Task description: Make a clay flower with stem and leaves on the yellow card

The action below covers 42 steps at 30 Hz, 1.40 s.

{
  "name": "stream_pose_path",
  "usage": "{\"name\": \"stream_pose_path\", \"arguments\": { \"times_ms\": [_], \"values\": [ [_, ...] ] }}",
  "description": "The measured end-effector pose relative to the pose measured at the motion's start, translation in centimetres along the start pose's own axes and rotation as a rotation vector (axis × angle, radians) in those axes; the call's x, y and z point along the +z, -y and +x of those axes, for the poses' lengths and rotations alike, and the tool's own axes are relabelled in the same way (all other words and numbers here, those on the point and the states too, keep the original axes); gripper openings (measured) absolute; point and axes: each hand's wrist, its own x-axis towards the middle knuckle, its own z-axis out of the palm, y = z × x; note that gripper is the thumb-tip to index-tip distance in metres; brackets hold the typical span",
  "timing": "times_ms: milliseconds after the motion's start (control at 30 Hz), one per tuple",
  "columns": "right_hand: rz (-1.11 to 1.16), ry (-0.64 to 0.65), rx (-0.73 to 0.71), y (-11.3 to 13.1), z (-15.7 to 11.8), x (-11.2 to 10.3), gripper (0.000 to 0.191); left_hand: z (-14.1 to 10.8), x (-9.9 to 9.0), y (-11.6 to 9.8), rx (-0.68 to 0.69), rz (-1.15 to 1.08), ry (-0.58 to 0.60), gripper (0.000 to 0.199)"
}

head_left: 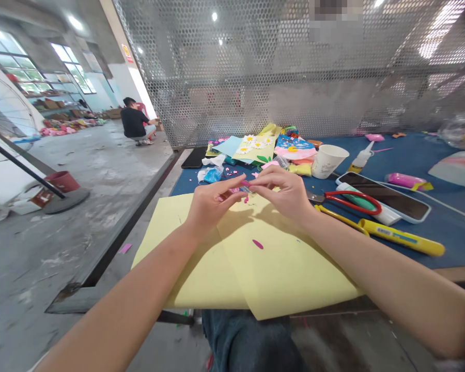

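The left hand [209, 201] and right hand [284, 191] are bare, as are the left forearm [139, 294] and right forearm [375, 258]. Dark blue jeans [251, 343], unevenly faded, show at the bottom centre of the frame, their fabric creased.

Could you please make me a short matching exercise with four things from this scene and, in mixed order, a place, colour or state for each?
Things:
1. Left hand and right hand
2. Loose oval piece
3. Paper cup
4. Light-rimmed phone

Descriptions:
A. White, beyond the right hand
B. Dark-screened, on the blue tabletop
C. Fingertips together at a small pink piece
D. Magenta, lying on yellow paper between the forearms

Right pairs: 1-C, 2-D, 3-A, 4-B.
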Motion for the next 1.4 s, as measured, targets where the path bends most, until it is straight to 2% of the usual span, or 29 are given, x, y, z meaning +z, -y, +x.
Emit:
{"name": "stream_pose_path", "arguments": {
  "times_ms": [133, 367, 533, 667, 767, 1033, 1200, 1400],
  "values": [
    [-0.003, 0.02, -0.02, -0.1, 0.0, 0.0, 0.009, 0.0, 0.1, -0.4, -0.06, -0.017, 0.002, 0.027],
    [-0.018, 0.033, -0.039, -0.2, -0.1, 0.0, 0.008, 0.1, -0.1, -0.4, -0.04, -0.026, 0.005, 0.023],
    [-0.044, 0.009, -0.009, -0.1, -0.1, -0.1, 0.009, 0.3, 0.1, -0.1, -0.174, -0.12, 0.068, 0.044],
    [-0.026, 0.026, -0.06, -0.3, -0.1, -0.1, 0.009, 0.4, 0.5, -0.3, -0.376, -0.309, 0.13, 0.026],
    [-0.029, 0.066, -0.082, -0.6, -0.2, -0.2, 0.011, 0.4, 0.8, -0.4, -0.458, -0.4, 0.134, 0.025],
    [-0.075, 0.085, -0.101, -0.4, -0.2, -0.3, 0.012, 0.6, 0.9, -0.8, -0.548, -0.509, 0.139, 0.023],
    [-0.084, 0.092, -0.117, -0.2, -0.2, -0.3, 0.012, 0.8, 0.7, -0.5, -0.616, -0.533, 0.188, 0.024],
    [-0.071, 0.165, -0.097, -0.5, -0.2, -0.3, 0.017, 0.7, 0.6, -0.1, -0.629, -0.539, 0.209, 0.026]
  ]
}}
